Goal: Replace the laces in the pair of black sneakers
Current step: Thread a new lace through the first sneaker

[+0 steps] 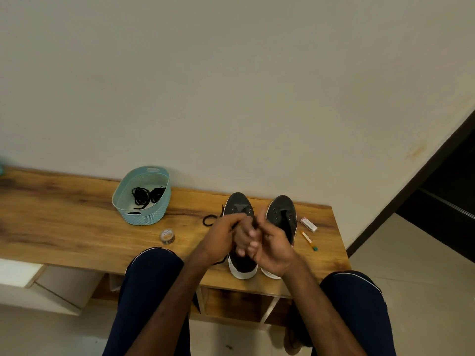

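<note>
Knees (154,265) in dark trousers, foreground. Left hand (221,235), right hand (272,242) together over sneakers (281,209), bench (77,227) right end; curled fingers (246,237) pinched black lace (204,222). Judged best: draw lace slowly, keep ends even.

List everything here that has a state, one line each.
left hand: grips the black lace.
right hand: pinches the same lace.
black lace: loose, one loop lying on the bench.
sneaker under the hands: upright, lacing hidden.
other sneaker: upright, visible eyelets empty.
teal basket: upright, open, holds coiled laces.
small box: closed, lying flat.
tape roll: lying flat.
</note>
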Action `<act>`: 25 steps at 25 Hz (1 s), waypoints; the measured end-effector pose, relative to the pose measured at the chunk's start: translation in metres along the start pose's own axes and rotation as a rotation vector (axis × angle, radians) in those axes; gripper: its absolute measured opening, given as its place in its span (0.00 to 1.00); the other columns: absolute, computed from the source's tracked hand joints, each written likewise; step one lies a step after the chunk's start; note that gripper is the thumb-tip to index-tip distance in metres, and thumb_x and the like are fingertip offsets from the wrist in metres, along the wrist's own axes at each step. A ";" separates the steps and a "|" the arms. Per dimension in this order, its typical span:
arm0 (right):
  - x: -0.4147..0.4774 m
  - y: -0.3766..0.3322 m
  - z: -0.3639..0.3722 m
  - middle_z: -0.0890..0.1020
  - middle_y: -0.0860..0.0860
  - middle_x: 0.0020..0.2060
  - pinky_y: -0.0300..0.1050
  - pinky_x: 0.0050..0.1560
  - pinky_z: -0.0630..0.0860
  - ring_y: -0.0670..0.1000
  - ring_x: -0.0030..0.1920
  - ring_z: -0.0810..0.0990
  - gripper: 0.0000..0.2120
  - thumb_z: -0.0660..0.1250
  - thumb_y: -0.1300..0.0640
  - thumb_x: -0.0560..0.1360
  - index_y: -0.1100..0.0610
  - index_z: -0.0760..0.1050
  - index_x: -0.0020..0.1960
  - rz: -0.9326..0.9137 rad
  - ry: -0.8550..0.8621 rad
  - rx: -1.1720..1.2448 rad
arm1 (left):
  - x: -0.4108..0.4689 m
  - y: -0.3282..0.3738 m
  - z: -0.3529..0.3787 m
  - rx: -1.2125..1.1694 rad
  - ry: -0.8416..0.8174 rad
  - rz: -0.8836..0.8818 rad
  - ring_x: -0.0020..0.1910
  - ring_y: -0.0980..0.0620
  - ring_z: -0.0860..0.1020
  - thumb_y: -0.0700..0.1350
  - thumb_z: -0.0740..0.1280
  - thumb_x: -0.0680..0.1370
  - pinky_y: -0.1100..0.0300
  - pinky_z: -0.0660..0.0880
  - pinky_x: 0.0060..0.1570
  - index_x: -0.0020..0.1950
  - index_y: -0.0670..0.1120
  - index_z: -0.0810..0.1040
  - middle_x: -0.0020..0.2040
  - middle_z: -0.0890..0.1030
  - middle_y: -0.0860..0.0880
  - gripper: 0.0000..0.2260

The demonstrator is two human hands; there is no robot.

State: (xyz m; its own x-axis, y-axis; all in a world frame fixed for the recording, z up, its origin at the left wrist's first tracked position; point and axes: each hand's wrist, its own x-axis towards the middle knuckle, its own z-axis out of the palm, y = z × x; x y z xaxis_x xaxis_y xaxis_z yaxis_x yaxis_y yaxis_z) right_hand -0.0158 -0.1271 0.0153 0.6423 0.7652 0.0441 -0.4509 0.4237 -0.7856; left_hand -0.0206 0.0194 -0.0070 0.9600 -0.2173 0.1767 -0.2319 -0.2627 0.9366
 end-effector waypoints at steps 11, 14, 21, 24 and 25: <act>0.000 0.005 -0.033 0.78 0.52 0.29 0.44 0.41 0.74 0.50 0.32 0.76 0.29 0.47 0.44 0.84 0.60 0.77 0.39 0.098 0.323 -0.852 | 0.003 -0.007 -0.009 0.582 0.107 0.007 0.40 0.57 0.72 0.53 0.57 0.83 0.55 0.72 0.40 0.43 0.52 0.73 0.42 0.73 0.53 0.11; -0.004 -0.005 -0.022 0.74 0.55 0.26 0.43 0.36 0.74 0.52 0.28 0.72 0.35 0.44 0.36 0.81 0.61 0.75 0.37 0.260 0.085 -0.460 | 0.005 -0.008 -0.008 0.421 0.154 0.053 0.38 0.54 0.72 0.58 0.57 0.80 0.54 0.70 0.37 0.41 0.53 0.72 0.39 0.72 0.52 0.13; 0.003 -0.015 -0.027 0.78 0.64 0.64 0.55 0.68 0.73 0.61 0.66 0.77 0.39 0.43 0.36 0.80 0.66 0.76 0.64 -0.274 0.135 0.135 | 0.001 -0.002 0.018 0.138 -0.057 -0.124 0.31 0.57 0.73 0.50 0.58 0.83 0.54 0.69 0.35 0.39 0.53 0.74 0.32 0.76 0.56 0.14; 0.002 -0.002 -0.038 0.83 0.59 0.56 0.62 0.68 0.71 0.56 0.59 0.81 0.40 0.41 0.32 0.80 0.61 0.78 0.61 -0.221 0.364 -0.694 | 0.000 -0.004 0.011 0.397 -0.124 -0.089 0.36 0.55 0.76 0.51 0.58 0.83 0.55 0.73 0.39 0.41 0.55 0.74 0.37 0.77 0.55 0.12; 0.000 0.002 -0.038 0.84 0.59 0.48 0.62 0.63 0.75 0.55 0.51 0.83 0.42 0.41 0.28 0.77 0.59 0.80 0.55 -0.114 0.376 -0.907 | 0.000 -0.001 0.006 0.477 -0.097 -0.072 0.38 0.55 0.76 0.49 0.58 0.83 0.56 0.73 0.40 0.43 0.55 0.74 0.39 0.77 0.55 0.10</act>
State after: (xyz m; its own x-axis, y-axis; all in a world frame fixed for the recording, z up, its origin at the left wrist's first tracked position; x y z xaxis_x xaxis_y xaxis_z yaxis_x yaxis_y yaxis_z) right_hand 0.0073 -0.1445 -0.0095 0.8781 0.4729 0.0731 0.1709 -0.1672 -0.9710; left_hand -0.0212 0.0141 -0.0102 0.9625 -0.2631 0.0662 -0.2330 -0.6764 0.6987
